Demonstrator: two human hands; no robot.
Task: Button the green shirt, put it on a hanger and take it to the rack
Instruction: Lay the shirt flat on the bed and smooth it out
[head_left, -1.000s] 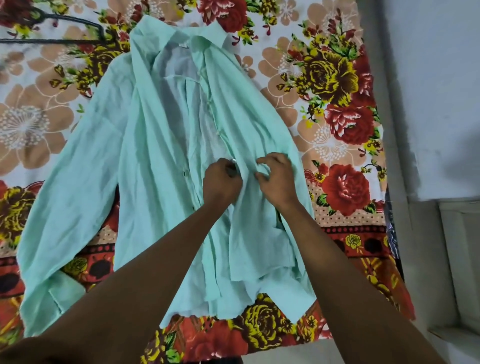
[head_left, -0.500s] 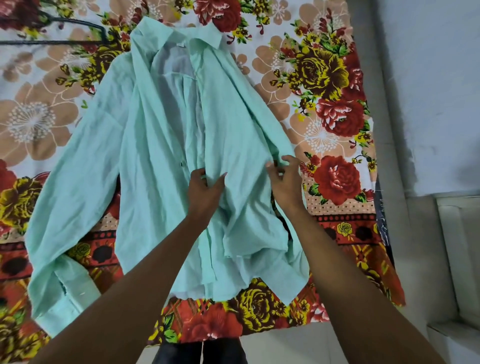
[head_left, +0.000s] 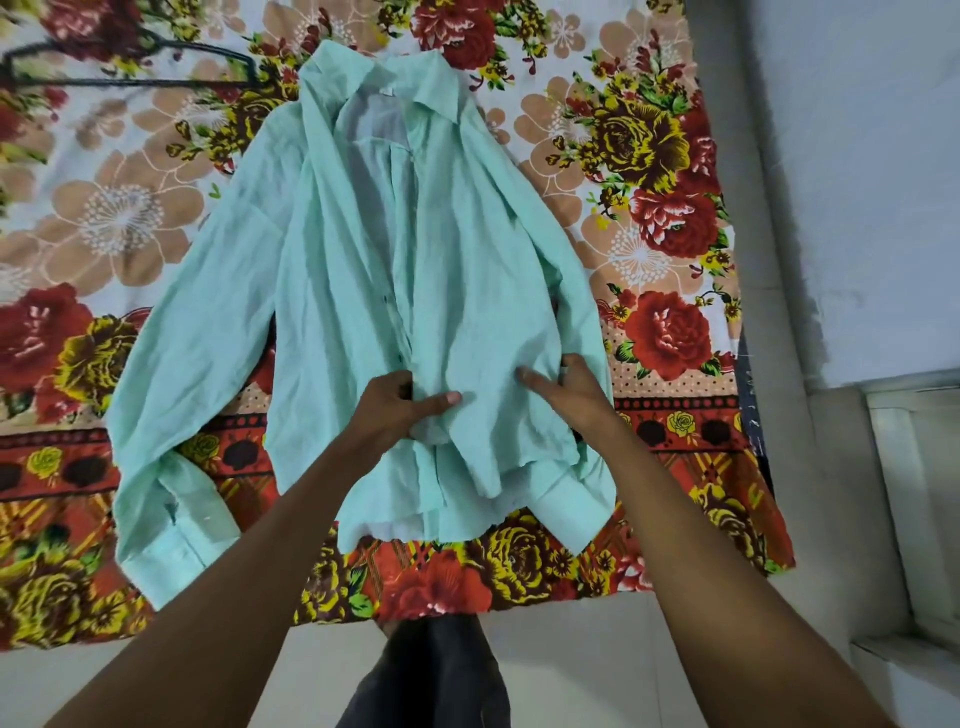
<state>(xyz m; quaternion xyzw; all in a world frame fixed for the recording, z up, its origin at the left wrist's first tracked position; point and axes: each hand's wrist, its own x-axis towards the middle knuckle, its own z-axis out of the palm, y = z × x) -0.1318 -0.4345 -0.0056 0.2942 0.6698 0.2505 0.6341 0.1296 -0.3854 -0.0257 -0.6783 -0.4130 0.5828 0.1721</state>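
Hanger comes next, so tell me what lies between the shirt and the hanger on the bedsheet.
Nothing visible: only bare floral bedsheet separates the mint-green cotton shirt from the dark wire hanger at upper left.

one head-worn wide-angle view looks forward and steeply down from above the bed (head_left: 675, 156), close enough that both forearms reach in from the bottom edge; the wall (head_left: 857, 182) bends at right.
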